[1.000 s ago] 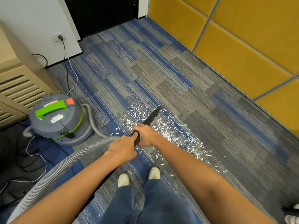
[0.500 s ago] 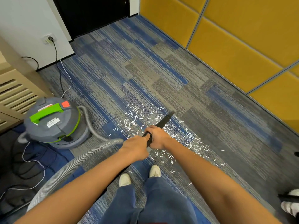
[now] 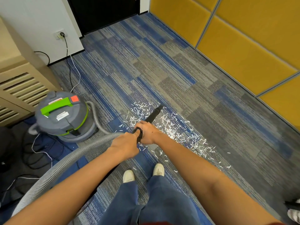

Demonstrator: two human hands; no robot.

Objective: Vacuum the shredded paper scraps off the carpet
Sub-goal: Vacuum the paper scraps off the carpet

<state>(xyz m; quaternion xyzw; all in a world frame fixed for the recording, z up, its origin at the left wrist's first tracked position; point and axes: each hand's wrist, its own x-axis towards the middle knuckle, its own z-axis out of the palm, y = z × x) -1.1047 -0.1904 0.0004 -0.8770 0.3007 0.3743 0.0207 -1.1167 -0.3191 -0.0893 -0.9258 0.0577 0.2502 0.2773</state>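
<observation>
Both hands grip the black nozzle (image 3: 153, 115), right hand (image 3: 148, 133) ahead of left hand (image 3: 125, 145); paper scraps (image 3: 177, 130) lie beneath and rightward.

Carpet (image 3: 162, 70): rough, matt woven pile in blue and grey strips.
Paper scraps (image 3: 170, 129): thin white paper slivers, matt, dry-looking.
Nozzle (image 3: 154, 114): smooth black plastic, dull sheen.
Hose (image 3: 65, 164): grey ribbed plastic, corrugated along its length, faint gloss on the ridges.
Vacuum canister (image 3: 65, 124): smooth grey plastic, matt; green handle (image 3: 56, 107) in glossier plastic.
Wall panels (image 3: 243, 46): yellow cloth, padded, matt.
Cabinet (image 3: 19, 85): beige, smooth, wood-like slats; exact material hard to tell.
Trousers (image 3: 154, 200): blue denim-like cloth, soft and matt.
</observation>
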